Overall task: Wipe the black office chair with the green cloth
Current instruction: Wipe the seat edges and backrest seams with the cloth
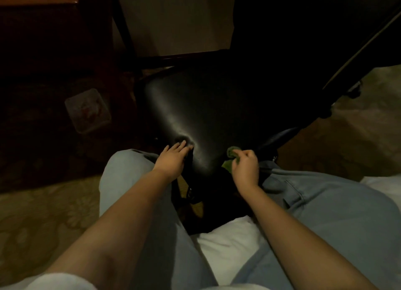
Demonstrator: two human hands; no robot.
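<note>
Jeans-clad knees (130, 181) flank the black office chair (195, 107) as I watch: the left hand (172, 158) presses flat-fingered on its near edge, the right hand (246, 165) clutches the green cloth (231, 152) at its near-right corner. Left of the chair lies a square plastic tray (87, 110).

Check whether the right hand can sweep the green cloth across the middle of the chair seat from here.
Probably yes. The right hand grips the green cloth at the near right edge of the chair seat; nothing lies on the seat ahead, and the left hand presses only its near left edge.
</note>
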